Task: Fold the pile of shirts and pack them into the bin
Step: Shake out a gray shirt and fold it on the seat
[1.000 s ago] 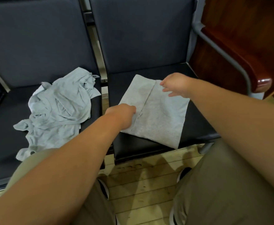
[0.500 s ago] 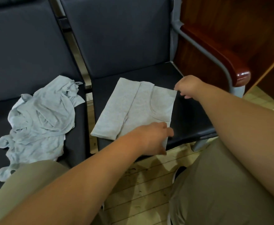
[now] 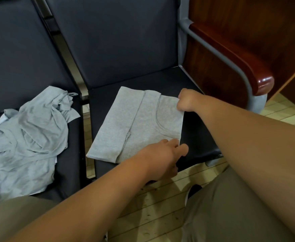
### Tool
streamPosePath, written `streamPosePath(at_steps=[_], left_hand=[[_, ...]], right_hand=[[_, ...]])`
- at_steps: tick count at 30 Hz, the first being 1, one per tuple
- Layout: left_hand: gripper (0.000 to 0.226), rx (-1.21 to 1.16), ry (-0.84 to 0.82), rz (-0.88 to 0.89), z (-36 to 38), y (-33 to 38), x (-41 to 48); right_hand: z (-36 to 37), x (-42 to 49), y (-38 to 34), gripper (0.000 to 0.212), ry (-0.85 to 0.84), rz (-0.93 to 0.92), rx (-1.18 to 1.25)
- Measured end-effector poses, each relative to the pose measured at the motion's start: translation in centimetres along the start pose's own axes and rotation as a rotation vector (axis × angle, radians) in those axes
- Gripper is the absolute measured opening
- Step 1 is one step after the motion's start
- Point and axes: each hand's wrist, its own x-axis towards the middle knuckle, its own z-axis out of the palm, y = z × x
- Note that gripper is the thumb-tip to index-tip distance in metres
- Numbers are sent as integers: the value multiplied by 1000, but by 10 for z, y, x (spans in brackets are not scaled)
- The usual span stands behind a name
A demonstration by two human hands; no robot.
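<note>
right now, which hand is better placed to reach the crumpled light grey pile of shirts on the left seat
Left, probably. The left hand holds the near corner of the folded grey shirt, closer to the crumpled light grey pile; the right hand pinches the far corner.

- No text, label, brand, number or sign can be read anywhere in the view.
- The folded grey shirt [image 3: 134,126] and the crumpled shirts [image 3: 29,137] beside it show only plain fabric.
</note>
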Motion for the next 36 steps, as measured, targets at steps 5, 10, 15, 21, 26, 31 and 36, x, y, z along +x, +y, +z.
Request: streamPosePath(at_steps=[5,10,15,21,26,31,36], left_hand=[[36,-67,-70,35,-11,-11,-7],[25,-72,-94,-24,-28,-15,-12],[24,-156,-5,-55,-48,-34,-30],[24,-298,69,-196,-81,-69,-74],[26,-347,96,-333,-98,-109,-110],[26,-404,15,-471,-92,-144,-123],[23,-396,-117,-539,-75,-171,-122]], right_hand=[[-2,-3,-5,20,-38,15,51],[-5,1,-10,22,-64,88,425],[-12,-2,-29,13,-46,185,824],[-14,3,-65,18,10,120,1143],[-5,14,-102,25,22,69,1171],[5,17,-136,20,-15,17,1118],[16,29,-163,3,-55,18,1115]])
